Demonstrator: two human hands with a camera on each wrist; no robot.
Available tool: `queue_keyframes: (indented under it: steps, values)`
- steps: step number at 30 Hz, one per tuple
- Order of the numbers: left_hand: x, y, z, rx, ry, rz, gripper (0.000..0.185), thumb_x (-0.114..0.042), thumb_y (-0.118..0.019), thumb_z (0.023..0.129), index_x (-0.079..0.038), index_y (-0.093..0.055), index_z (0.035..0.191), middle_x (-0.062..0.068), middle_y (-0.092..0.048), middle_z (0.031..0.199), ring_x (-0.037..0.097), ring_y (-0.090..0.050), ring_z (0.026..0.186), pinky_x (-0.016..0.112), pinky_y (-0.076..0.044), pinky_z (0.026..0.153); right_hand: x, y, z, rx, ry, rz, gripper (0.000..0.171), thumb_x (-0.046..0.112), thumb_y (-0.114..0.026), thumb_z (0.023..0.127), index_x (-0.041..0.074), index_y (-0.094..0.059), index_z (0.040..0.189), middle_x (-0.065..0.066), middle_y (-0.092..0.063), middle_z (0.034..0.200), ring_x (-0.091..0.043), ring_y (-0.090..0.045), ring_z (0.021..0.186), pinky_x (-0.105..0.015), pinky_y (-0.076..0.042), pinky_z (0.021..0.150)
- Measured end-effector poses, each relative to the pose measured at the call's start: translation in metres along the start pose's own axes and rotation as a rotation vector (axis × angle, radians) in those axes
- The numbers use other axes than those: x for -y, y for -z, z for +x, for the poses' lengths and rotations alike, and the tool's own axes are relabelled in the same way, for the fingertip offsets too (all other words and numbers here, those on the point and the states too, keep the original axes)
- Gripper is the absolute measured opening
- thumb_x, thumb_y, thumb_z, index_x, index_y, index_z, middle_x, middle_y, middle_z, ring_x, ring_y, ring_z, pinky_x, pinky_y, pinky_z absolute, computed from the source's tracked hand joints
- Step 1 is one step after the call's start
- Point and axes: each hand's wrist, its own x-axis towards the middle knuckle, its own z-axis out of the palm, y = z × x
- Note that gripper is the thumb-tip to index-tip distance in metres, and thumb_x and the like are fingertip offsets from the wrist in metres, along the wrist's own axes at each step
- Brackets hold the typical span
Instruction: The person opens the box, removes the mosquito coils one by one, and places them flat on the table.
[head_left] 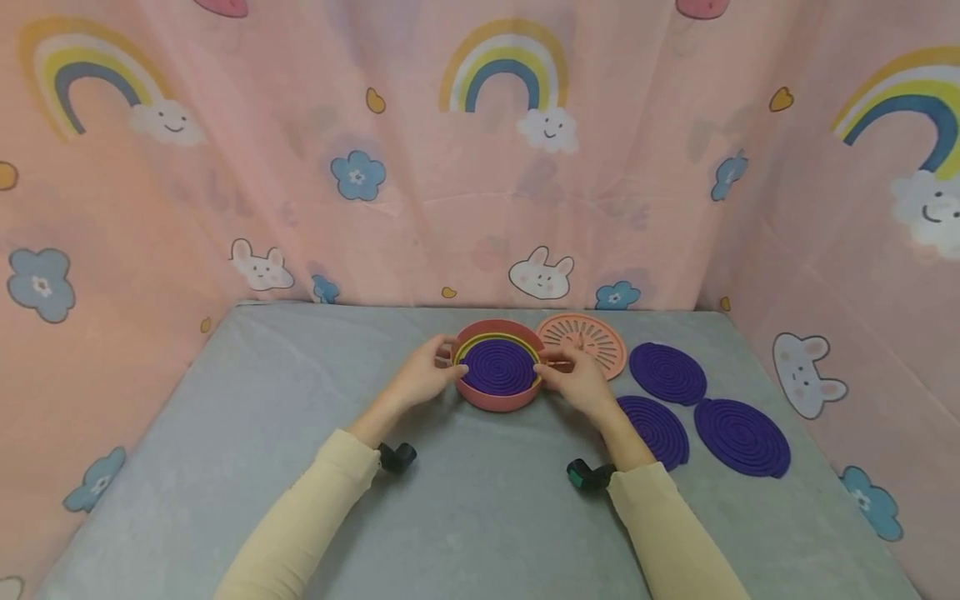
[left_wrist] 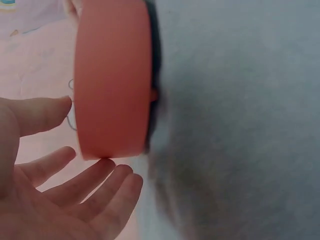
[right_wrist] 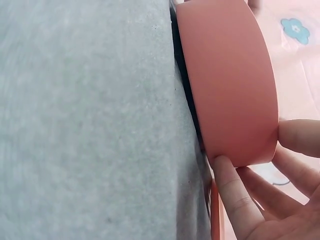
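A person in pale yellow sleeves works at a grey cloth-covered table [head_left: 262, 433] walled in by pink curtains printed with rainbows, rabbits and flowers. Near the middle of the table's far edge stands a round, shallow coral-pink plastic holder [head_left: 498, 398] with a yellow-green ring inside and a purple spiral coil [head_left: 498, 367] lying flat in it.

The left hand [head_left: 422, 377] is at the holder's left side; its fingers are relaxed and nearly straight, with fingertips [left_wrist: 107, 167] at the wall in the left wrist view, which is blurred. Whether they press it cannot be told. The right hand [head_left: 577, 382] is at the holder's right side, its fingers [right_wrist: 227, 192] lightly bent against the wall and rim. It seems to pinch something thin at the rim, but this is too small to make out.

Just behind the right hand lies a slotted round coral-pink plastic lid [head_left: 592, 337], partly hidden by it. Toward the table's right edge lie three loose purple spiral coils [head_left: 741, 436]; the nearest one is partly covered by the right wrist.
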Motion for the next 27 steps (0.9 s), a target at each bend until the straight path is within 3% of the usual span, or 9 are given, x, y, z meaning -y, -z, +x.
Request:
queue_keyframes:
  steps: [5, 11, 16, 19, 27]
  values:
    - [-0.01, 0.007, 0.003, -0.047, -0.035, 0.128, 0.045, -0.026, -0.066, 0.09, -0.009, -0.054, 0.13, 0.013, -0.059, 0.123, 0.029, -0.056, 0.113, 0.047, -0.048, 0.09, 0.001, -0.001, 0.0, 0.009, -0.006, 0.011, 0.037, 0.031, -0.068, 0.089, 0.011, -0.064, 0.12, -0.011, -0.054, 0.133, -0.026, -0.058, 0.11, -0.043, -0.05, 0.087]
    - [-0.031, 0.005, 0.012, -0.103, -0.119, 0.237, 0.037, -0.027, -0.062, 0.092, -0.008, -0.058, 0.124, 0.012, -0.061, 0.12, 0.026, -0.058, 0.109, 0.043, -0.05, 0.088, 0.001, 0.002, 0.0, 0.026, -0.003, 0.018, 0.039, 0.032, -0.068, 0.089, 0.01, -0.062, 0.121, -0.013, -0.049, 0.138, -0.027, -0.057, 0.112, -0.043, -0.049, 0.088]
    - [-0.045, -0.005, 0.025, -0.077, -0.15, 0.168, 0.042, -0.034, -0.06, 0.093, -0.009, -0.056, 0.126, 0.012, -0.061, 0.123, 0.027, -0.057, 0.112, 0.044, -0.049, 0.089, 0.001, 0.005, 0.0, 0.023, -0.001, 0.017, 0.042, 0.034, -0.068, 0.088, 0.011, -0.062, 0.123, -0.011, -0.056, 0.129, -0.025, -0.058, 0.11, -0.042, -0.05, 0.087]
    - [-0.049, -0.011, 0.032, -0.046, -0.122, 0.118, 0.045, -0.037, -0.061, 0.092, -0.009, -0.055, 0.128, 0.011, -0.061, 0.122, 0.027, -0.057, 0.113, 0.044, -0.049, 0.09, 0.0, 0.005, 0.0, 0.032, 0.01, 0.017, 0.043, 0.035, -0.068, 0.089, 0.011, -0.061, 0.124, -0.01, -0.054, 0.132, -0.025, -0.058, 0.11, -0.042, -0.05, 0.086]
    - [-0.043, -0.026, 0.049, 0.03, -0.047, 0.095, 0.05, -0.044, -0.058, 0.092, -0.012, -0.054, 0.13, 0.011, -0.057, 0.129, 0.026, -0.053, 0.118, 0.044, -0.045, 0.096, 0.001, 0.003, -0.001, 0.029, 0.021, 0.026, 0.039, 0.031, -0.068, 0.089, 0.01, -0.063, 0.121, -0.014, -0.044, 0.143, -0.028, -0.056, 0.115, -0.044, -0.049, 0.088]
